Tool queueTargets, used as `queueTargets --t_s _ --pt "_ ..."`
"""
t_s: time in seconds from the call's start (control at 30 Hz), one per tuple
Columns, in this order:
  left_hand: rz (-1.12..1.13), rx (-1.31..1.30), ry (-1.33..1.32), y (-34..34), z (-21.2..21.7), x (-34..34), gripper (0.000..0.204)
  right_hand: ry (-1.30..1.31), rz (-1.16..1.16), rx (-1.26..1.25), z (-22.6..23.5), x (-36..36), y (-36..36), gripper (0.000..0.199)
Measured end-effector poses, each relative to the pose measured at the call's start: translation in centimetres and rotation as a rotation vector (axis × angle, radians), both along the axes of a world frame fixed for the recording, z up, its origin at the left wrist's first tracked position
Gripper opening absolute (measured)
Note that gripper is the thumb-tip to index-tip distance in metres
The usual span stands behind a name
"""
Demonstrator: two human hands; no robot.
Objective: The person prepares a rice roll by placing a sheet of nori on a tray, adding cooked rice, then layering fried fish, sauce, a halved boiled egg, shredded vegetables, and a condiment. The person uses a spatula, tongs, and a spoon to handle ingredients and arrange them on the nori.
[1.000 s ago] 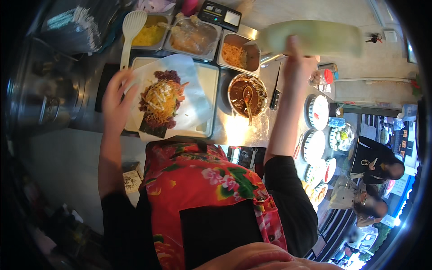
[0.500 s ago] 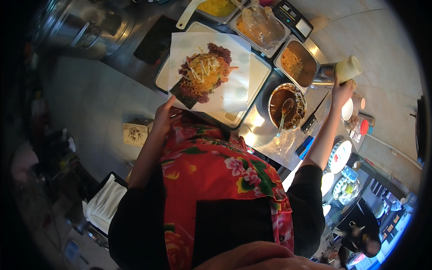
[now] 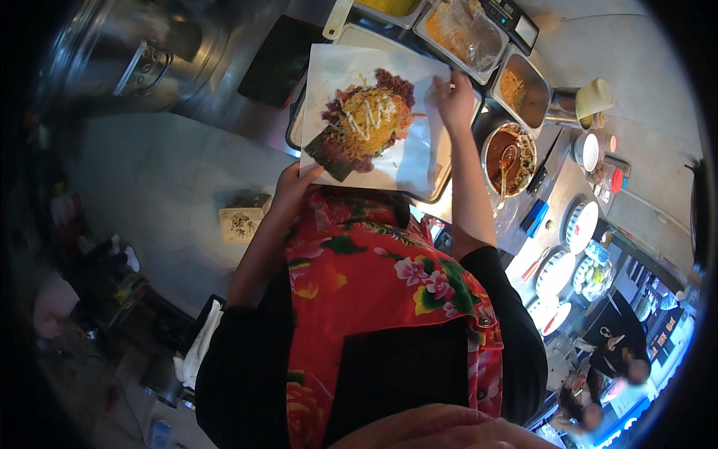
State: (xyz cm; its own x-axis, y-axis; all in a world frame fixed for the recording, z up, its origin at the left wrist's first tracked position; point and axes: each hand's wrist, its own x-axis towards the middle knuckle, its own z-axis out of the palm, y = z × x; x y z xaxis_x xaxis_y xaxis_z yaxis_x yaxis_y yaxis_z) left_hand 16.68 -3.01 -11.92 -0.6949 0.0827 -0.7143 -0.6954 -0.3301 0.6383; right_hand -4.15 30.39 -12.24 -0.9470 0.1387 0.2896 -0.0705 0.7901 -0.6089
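Note:
A white sheet of paper (image 3: 415,161) lies over a pale tray (image 3: 364,36). On it is a mound of shredded orange-yellow food (image 3: 368,116) with zigzags of white sauce, over dark purple rice (image 3: 395,81). A piece of dark green seaweed (image 3: 333,156) shows at the mound's lower left. My left hand (image 3: 294,188) pinches the paper's lower left edge, thumb on top beside the seaweed. My right hand (image 3: 456,105) has its fingers curled on the paper's upper right edge, and the right side of the sheet bends upward.
Steel pans (image 3: 529,90) of fillings and a scale (image 3: 516,22) stand at the back right. A bowl of brown sauce (image 3: 490,153) with a spoon sits right of the tray, near a pale squeeze bottle (image 3: 596,97). Dark seaweed sheets (image 3: 277,60) lie left; plates (image 3: 582,224) stand far right.
My right hand has let go of the squeeze bottle at the right and come back to the paper's right edge. My left hand now has its thumb over the paper's edge.

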Motion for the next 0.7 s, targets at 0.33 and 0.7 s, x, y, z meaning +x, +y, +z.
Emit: queueTargets --t_s 0.33,0.7 --pt "-0.055 0.138 0.204 1.3 4.2 -4.0 0.027 -0.702 0.189 -0.619 6.6 2.7 -2.5 0.034" --pt "-0.085 0.293 0.305 7.2 3.9 -10.0 0.024 -0.426 0.143 -0.872 6.8 11.0 -8.4 0.032"
